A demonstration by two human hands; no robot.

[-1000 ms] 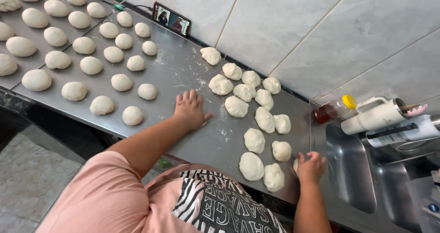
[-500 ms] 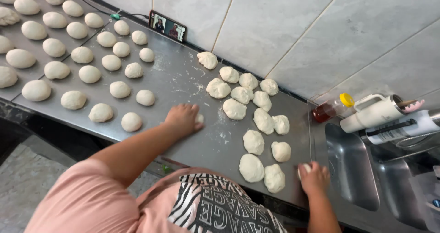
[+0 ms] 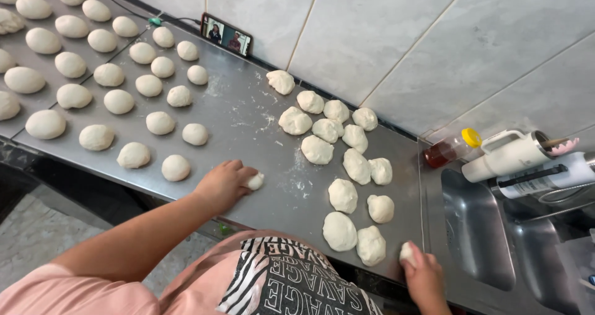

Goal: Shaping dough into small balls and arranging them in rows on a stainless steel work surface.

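Stainless steel counter point(image 3: 248, 135), dusted w/ flour, carries all the work. Left hand point(image 3: 224, 183) lies palm-down, cupped over a small dough piece point(image 3: 255, 180) that peeps out at the fingertips, so fingers are curled round it against the metal; the piece sits under and just past the fingertips. Right hand point(image 3: 424, 278) is at the counter's near edge, fingers closed on a second small dough lump point(image 3: 406, 253), held at the fingertip end. Beyond the left hand and off toward its outer side: rows of smooth, round dough balls point(image 3: 108, 74), evenly spaced, approx. thirty in view; closest one point(image 3: 176, 167) is just beside the left wrist. Between the two hands and out past them toward the tiled wall point(image 3: 396, 36): a cluster of rough, uneven dough pieces point(image 3: 343, 196), about fifteen, some touching, not yet rounded. My read: well past halfway, since smooth balls outnumber rough ones approx. two to one; the rough cluster plus the two pieces in hand are what's left. Beyond the left hand, a phone point(image 3: 226, 35) leans on the wall. Past the right hand's outer side: a sink point(image 3: 496, 240), a bottle w/ yellow cap point(image 3: 451, 149), and a white mug point(image 3: 511, 155).
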